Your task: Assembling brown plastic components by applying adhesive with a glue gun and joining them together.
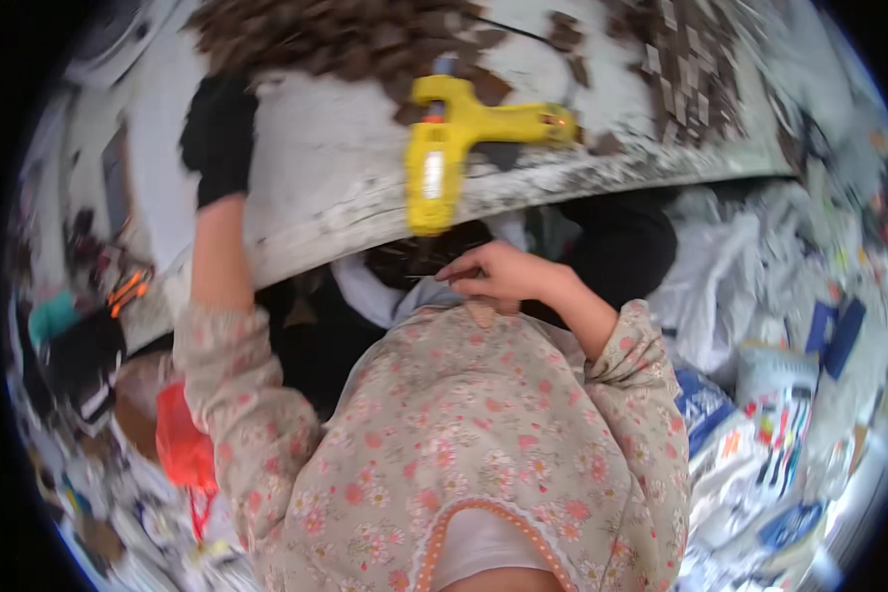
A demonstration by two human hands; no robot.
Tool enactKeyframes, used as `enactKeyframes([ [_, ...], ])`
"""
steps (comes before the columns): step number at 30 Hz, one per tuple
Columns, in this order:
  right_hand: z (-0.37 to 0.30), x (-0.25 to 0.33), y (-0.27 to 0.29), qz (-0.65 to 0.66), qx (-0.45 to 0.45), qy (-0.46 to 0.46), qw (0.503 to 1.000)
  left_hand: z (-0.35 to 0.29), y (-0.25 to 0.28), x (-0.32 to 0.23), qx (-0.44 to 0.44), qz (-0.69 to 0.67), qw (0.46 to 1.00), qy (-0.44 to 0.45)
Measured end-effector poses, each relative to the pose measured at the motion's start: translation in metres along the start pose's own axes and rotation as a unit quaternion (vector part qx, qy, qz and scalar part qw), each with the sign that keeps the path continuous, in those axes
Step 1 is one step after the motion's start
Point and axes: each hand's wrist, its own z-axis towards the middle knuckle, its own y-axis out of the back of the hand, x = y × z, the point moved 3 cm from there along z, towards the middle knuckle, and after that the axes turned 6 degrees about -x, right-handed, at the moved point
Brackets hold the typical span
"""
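The black-gloved left hand [219,138] is resting beside brown pieces [316,35] heaped on the table [316,168]; its grip is staying unclear. The bare right hand [503,271] is curling near the lap, its hold impossible to tell. A yellow glue gun [452,138], bearing a blurred white label [432,176], is overhanging the table edge. Colour-printed packets [779,380] are lying rightward.

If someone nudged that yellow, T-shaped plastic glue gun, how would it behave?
The yellow, T-shaped plastic glue gun would probably stay stiff: it looks hard-shelled. It likely won't roll, since its handle juts sideways. Pushed outward, it might slip off, as one end reaches the edge of the white, scuffed table.
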Motion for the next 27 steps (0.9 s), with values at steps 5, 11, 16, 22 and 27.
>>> enactKeyframes([
  [5,-0.072,0.032,0.127,-0.049,-0.378,-0.038,0.924,-0.054,0.049,-0.082,0.02,-0.094,0.994,0.053],
  [11,-0.074,-0.005,0.245,-0.39,-0.569,-0.155,0.707,-0.1,0.078,-0.105,0.093,-0.139,0.979,0.113],
  [16,-0.064,-0.025,0.254,-0.473,-0.531,-0.266,0.651,-0.086,0.071,-0.102,0.086,-0.166,0.967,0.172],
  [22,-0.064,-0.021,0.228,-0.288,-0.638,0.02,0.714,-0.093,0.066,-0.109,0.072,-0.226,0.96,0.148],
  [27,-0.041,0.024,0.151,-0.041,-0.57,0.153,0.807,-0.14,0.102,-0.144,0.092,-0.442,0.788,0.418],
])
